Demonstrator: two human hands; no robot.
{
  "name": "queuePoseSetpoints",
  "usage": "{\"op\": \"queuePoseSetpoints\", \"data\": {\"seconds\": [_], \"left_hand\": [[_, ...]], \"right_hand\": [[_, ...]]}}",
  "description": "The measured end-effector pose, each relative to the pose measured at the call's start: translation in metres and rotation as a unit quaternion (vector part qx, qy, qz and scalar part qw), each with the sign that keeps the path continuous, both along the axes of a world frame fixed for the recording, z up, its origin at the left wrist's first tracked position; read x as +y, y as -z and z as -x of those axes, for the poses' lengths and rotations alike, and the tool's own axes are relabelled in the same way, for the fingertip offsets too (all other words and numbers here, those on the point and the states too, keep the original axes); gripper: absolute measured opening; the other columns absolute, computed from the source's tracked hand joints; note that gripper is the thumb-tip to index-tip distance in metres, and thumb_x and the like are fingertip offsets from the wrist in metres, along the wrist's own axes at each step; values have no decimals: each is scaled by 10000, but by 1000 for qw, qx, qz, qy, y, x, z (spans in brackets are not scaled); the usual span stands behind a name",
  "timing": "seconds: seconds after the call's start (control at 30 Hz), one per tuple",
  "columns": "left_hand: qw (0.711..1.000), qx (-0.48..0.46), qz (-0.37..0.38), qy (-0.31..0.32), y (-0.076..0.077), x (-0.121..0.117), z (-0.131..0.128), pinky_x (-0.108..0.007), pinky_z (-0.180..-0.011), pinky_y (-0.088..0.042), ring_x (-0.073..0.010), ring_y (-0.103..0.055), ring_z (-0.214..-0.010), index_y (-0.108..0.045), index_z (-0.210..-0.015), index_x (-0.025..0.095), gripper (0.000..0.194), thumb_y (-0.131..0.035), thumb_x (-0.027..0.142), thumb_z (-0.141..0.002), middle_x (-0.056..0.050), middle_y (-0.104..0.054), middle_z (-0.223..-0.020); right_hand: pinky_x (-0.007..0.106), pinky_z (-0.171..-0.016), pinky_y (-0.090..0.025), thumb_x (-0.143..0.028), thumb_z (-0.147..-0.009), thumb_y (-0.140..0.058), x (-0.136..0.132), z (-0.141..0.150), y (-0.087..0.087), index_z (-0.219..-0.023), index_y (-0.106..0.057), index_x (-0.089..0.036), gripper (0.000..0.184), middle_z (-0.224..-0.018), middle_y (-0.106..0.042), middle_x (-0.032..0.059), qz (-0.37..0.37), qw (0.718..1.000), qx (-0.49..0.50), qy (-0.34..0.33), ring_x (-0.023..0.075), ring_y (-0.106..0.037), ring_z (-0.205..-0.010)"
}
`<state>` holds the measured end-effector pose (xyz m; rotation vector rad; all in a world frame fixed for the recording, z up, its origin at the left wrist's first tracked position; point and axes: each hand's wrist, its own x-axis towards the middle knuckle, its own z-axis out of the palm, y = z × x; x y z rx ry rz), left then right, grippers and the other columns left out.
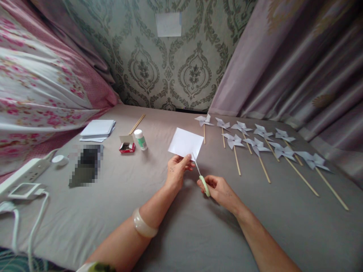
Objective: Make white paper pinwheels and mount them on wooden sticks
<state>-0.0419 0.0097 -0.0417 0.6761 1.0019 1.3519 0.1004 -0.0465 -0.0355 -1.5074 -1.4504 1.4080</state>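
A white sheet of paper (185,142) is pinched by its near edge in my left hand (177,170), which wears a pale bangle on its wrist. My right hand (217,189) grips scissors (204,186) by their light green handles. The blades point up and away, meeting the paper at its near right corner, beside my left fingertips. Whether the blades are parted there is too small to tell. To the right lie several white paper pinwheels (234,141) on wooden sticks, in two rough rows on the grey sheet.
At the left are a stack of white paper (98,129), a red box (127,146) of small dark items, a white bottle (141,139) and wooden sticks (137,124). A power strip (27,173) with cables and a pixelated dark object (87,164) lie nearer the left edge.
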Motion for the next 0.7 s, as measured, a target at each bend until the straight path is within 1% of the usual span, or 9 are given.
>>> {"op": "queuePoseSetpoints", "data": {"seconds": [0.4,0.57,0.7], "left_hand": [[1000,1,3,-1,0,0,1,-231,-492,-423,-132,-600,-528,-586,-675,137,351,-795,398,-571,-28,-628,-575],[1000,4,3,1,2,1,2,-228,-495,-422,-130,-599,-532,-589,-673,137,342,-793,396,-582,-25,-625,-573],[1000,-2,2,0,2,2,2,-225,-491,-420,-125,-593,-526,-593,-668,136,326,-794,379,-583,-24,-626,-579]], "right_hand": [[250,-500,-337,-585,-658,-690,1,-1,4,-632,-550,-172,437,-560,-508,-25,-1,1000,-11,14,94,-405,-505],[248,-515,-321,-548,-680,-691,2,-2,5,-630,-542,-167,413,-573,-501,-26,-5,1000,-22,10,93,-395,-525],[249,-516,-312,-551,-694,-674,2,-3,5,-625,-537,-166,414,-569,-483,-29,-9,999,-31,11,91,-381,-527]]}}
